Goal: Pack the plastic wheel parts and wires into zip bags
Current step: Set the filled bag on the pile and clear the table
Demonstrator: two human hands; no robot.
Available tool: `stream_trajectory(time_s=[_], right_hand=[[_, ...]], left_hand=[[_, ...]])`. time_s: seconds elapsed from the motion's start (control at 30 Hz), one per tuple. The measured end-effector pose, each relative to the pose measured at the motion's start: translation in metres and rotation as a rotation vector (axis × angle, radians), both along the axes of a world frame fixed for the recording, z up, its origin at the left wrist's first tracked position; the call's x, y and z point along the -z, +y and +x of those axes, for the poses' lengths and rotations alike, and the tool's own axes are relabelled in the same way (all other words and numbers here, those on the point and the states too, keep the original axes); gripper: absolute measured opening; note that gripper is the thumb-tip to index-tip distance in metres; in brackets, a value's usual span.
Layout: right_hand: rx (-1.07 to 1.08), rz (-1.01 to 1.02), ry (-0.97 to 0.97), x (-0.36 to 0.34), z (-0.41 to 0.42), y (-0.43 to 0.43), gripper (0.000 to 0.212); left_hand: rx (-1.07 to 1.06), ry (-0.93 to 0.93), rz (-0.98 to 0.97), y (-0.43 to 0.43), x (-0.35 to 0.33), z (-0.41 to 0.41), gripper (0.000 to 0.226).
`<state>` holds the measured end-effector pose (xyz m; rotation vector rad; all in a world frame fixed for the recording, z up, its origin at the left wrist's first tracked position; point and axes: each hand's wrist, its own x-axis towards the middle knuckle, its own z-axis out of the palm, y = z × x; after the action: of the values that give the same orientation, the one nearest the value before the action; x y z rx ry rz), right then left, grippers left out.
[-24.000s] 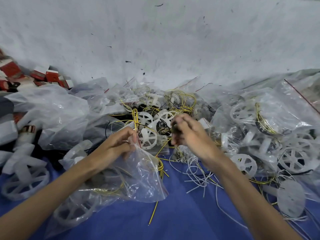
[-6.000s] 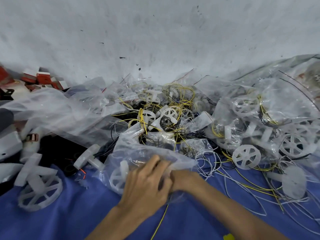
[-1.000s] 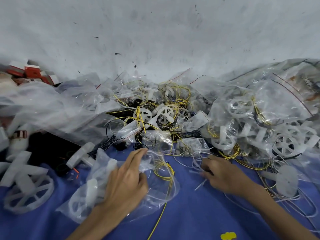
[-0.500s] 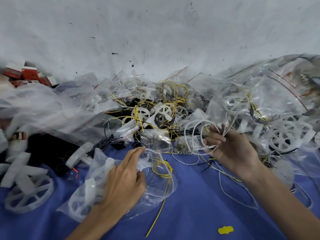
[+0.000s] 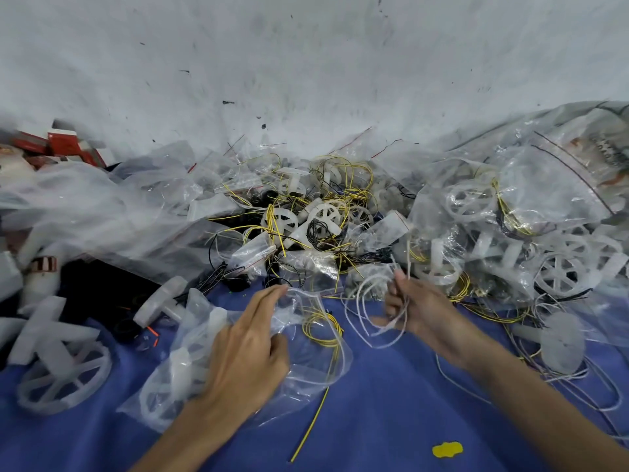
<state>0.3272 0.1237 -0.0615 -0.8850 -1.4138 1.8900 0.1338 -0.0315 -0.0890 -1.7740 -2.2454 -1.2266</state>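
A clear zip bag lies on the blue cloth at the middle, holding white wheel parts and a coil of yellow wire. My left hand lies on the bag, and its fingers pinch the bag's upper edge. Just right of the bag's mouth, my right hand grips a looped bundle of white wires. The loops hang toward the bag opening.
Loose white wheels, yellow and black wires and small bags are heaped against the white wall. Filled bags pile up at the right. A big white wheel lies at the left, red boxes at far left, a yellow scrap in front.
My right hand has come down and to the left with the white wire loops, closer to the bag's mouth. My left hand stays on the bag.
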Motion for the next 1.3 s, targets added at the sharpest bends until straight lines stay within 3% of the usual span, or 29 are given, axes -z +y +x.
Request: stream_trajectory(time_s=[0.17,0.37,0.57,0.73,0.9,1.0,1.1,1.2,1.3], right_hand=[[0.095,0.708,-0.724,0.015,0.005,-0.001,0.050],[0.178,1.189,-1.011,0.009,0.014,0.001,0.044],[-0.037,1.040,-0.795,-0.003,0.018,0.004,0.028],[-0.056,0.710,-0.545,-0.010,0.016,0.008,0.016],[-0.076,0.560,-0.387,-0.005,0.014,0.007,0.013],[-0.135,0.537,-0.420,-0.005,0.016,0.008,0.013],[-0.263,0.596,-0.563,-0.006,0.009,0.014,0.016],[-0.302,0.704,-0.706,-0.004,-0.004,0.023,0.007],[-0.361,0.826,-0.812,-0.001,-0.019,0.030,0.021]], left_hand=[[-0.003,-0.011,-0.008,0.000,0.001,0.000,0.067],[0.002,-0.004,0.007,-0.001,-0.002,0.000,0.067],[0.003,-0.002,0.012,-0.002,-0.004,0.000,0.065],[0.038,-0.024,0.047,-0.003,-0.005,0.000,0.066],[0.055,-0.051,0.067,-0.004,-0.006,0.000,0.067],[0.057,-0.042,0.057,-0.004,-0.004,0.000,0.066],[0.044,-0.040,0.027,-0.004,-0.004,0.001,0.070],[0.038,-0.043,0.015,-0.004,-0.005,0.002,0.070],[0.044,-0.048,0.013,-0.005,-0.005,0.001,0.070]])
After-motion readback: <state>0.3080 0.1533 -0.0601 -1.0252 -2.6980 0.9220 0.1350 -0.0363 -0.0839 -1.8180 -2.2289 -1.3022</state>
